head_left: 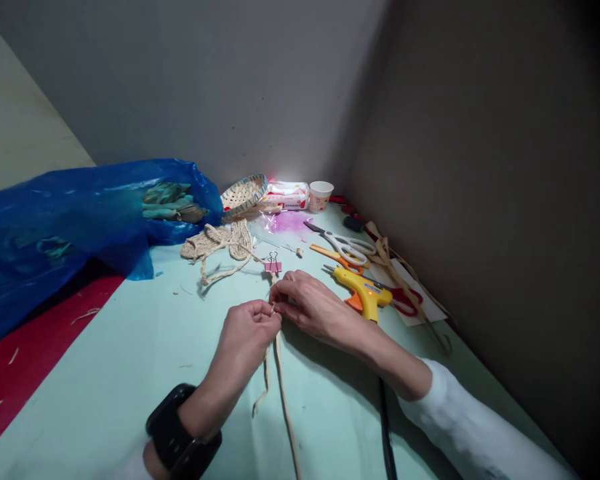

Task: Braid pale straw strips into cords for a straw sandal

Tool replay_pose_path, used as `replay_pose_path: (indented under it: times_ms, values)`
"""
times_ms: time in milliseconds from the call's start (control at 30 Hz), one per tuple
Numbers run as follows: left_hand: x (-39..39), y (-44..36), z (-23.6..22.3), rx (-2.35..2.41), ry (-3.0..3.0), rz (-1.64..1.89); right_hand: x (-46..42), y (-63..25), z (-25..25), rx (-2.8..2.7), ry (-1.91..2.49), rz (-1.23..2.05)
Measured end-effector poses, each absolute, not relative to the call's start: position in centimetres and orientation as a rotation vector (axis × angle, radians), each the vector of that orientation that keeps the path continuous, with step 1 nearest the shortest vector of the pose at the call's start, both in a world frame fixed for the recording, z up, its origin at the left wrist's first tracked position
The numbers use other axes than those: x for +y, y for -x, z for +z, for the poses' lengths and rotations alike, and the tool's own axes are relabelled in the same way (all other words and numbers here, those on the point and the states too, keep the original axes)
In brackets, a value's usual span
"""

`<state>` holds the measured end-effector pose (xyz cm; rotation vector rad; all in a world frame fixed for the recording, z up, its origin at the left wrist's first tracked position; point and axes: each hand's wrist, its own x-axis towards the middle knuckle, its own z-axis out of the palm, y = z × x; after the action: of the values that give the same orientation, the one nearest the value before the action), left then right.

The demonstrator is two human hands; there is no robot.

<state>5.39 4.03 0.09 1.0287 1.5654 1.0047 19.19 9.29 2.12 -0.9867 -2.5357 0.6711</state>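
Note:
Strands of beige cord [283, 390] run down the table from a pink binder clip [273, 266], which grips their upper end. My left hand [253, 330] pinches the strands between thumb and fingertips, just below the clip. Close against it, my right hand [307, 303] is closed with its fingertips on the same strands. The spot where the fingertips meet is partly hidden by the fingers. Two loose ends hang below my hands, one short and one long. Beyond the clip, a braided cord bundle [215, 241] lies coiled, upper left of my hands.
A yellow glue gun [365, 291] lies right of my hands, its black cable [386, 427] running toward me. Behind it are white-handled scissors [347, 245]. A blue plastic bag [95, 200] fills the left. A woven basket [245, 195] and paper cup [321, 196] stand near the wall.

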Motion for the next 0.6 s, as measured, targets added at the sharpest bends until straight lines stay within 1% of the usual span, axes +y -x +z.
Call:
replay_pose_path:
  times_ms: [367,433,533,600]
  values:
    - [4.1,-4.6,-0.3,1.509,-1.081,0.91,10.1,-18.3,-0.1,-1.891,1.043,1.288]
    - [4.1,-4.6,-0.3,1.518,-1.088,0.899,10.5,-18.5,-0.1,-1.822,1.046,1.297]
    - [3.9,-4.6,-0.2,1.508,-1.057,0.9,10.9,-19.3,0.5,-1.751,1.059,1.195]
    - [3.9,-4.6,0.0,1.484,-1.038,0.907,11.0,-20.0,1.0,-1.766,1.105,1.191]
